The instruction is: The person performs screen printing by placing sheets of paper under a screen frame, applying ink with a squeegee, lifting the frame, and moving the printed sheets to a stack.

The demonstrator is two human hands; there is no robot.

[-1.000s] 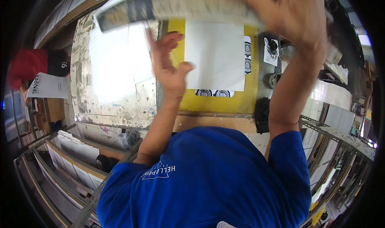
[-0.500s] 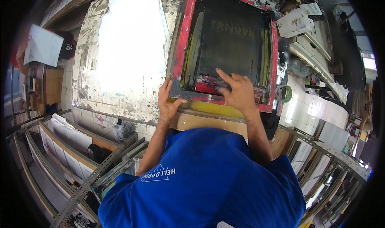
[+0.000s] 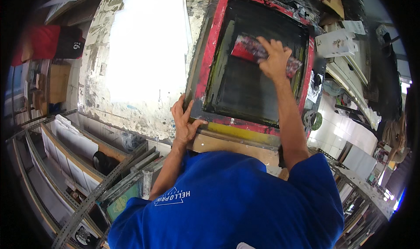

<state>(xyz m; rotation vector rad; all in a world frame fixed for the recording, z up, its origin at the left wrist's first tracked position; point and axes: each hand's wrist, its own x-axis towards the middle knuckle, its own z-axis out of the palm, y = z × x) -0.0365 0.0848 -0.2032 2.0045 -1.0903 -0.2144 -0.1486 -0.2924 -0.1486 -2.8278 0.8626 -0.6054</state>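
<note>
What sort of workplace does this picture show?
Probably a screen-printing workshop: the right hand grips a red, ink-smeared squeegee on a dark rectangular screen with a red frame, and white flat sheets lie on a stained, pale table.

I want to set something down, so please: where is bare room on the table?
The stained table is bare left of the white paper and between paper and near edge. The red-framed screen is crowded: right hand with squeegee, left hand at its corner.

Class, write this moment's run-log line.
left hand: at near-left corner of red frame; right hand: gripping squeegee over dark screen; paper: left of frame
</note>
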